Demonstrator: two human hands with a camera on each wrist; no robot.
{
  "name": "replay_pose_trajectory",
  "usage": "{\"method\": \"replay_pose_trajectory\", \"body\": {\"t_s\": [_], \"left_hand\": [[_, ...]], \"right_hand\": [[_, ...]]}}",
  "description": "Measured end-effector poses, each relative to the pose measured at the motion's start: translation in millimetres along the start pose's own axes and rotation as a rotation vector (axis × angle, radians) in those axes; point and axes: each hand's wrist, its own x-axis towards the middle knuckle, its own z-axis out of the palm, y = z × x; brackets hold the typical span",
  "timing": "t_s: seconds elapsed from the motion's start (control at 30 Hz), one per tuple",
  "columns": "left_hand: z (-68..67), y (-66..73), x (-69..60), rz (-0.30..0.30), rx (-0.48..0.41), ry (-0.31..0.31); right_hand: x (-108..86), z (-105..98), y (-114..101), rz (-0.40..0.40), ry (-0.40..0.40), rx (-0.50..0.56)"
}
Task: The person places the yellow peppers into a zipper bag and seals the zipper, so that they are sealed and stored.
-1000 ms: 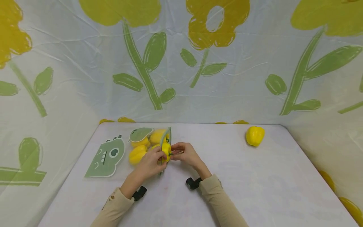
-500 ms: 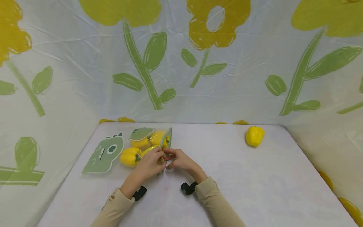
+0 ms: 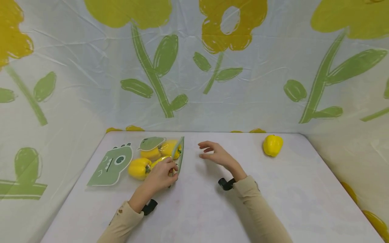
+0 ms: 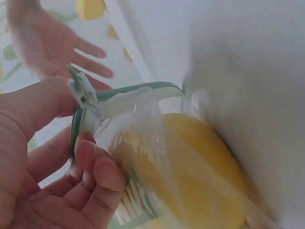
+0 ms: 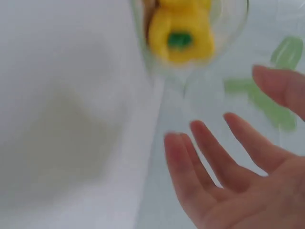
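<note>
A clear bag with green dinosaur prints (image 3: 110, 168) lies at the left of the table, several yellow peppers (image 3: 138, 168) inside it. My left hand (image 3: 159, 175) pinches the green-edged rim at the bag's mouth, which faces right; in the left wrist view the fingers curl round that rim (image 4: 138, 87) beside a yellow pepper (image 4: 190, 167). My right hand (image 3: 220, 156) is in the air right of the bag, fingers spread and holding nothing. In the right wrist view the right hand (image 5: 238, 176) is apart from the bag. One yellow pepper (image 3: 273, 145) stands alone at the back right.
The white table (image 3: 273, 202) runs back to a hanging cloth (image 3: 258, 94) printed with yellow flowers and green leaves. Similar cloth hangs at both sides. A small black device (image 3: 150, 207) is at the left wrist, another (image 3: 226, 184) at the right.
The right hand has come away from the bag's mouth and moved right and back. The pepper it touched is now inside the bag, and the front pepper has shifted left. The left hand has stayed put.
</note>
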Motion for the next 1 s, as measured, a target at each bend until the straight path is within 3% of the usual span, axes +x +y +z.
{"method": "replay_pose_trajectory", "body": {"t_s": [0.2, 0.37, 0.5, 0.6, 0.77, 0.87, 1.0], "left_hand": [[2.1, -1.3, 0.2, 0.012, 0.002, 0.008], [2.7, -1.3, 0.0, 0.004, 0.002, 0.013], [2.4, -0.7, -0.6, -0.001, -0.001, 0.01], [2.5, -0.9, -0.6, -0.008, -0.007, -0.001], [1.7, -0.6, -0.8, -0.014, -0.009, -0.006], [1.0, 0.3, -1.0, -0.023, -0.007, -0.006], [0.8, 0.8, -0.9, -0.03, -0.007, -0.01]], "right_hand": [[-5.5, -71.7, 17.7, 0.047, 0.287, -0.311], [-16.4, -122.9, 37.8, 0.188, 0.522, -0.602], [-28.3, -149.3, 57.6, 0.309, 0.632, -0.727], [-36.4, -160.1, 72.0, 0.431, 0.638, -0.781], [-47.4, -163.8, 83.2, 0.614, 0.515, -0.793], [-51.6, -162.3, 88.4, 0.655, 0.45, -0.754], [-53.2, -161.0, 95.7, 0.661, 0.441, -0.748]]}}
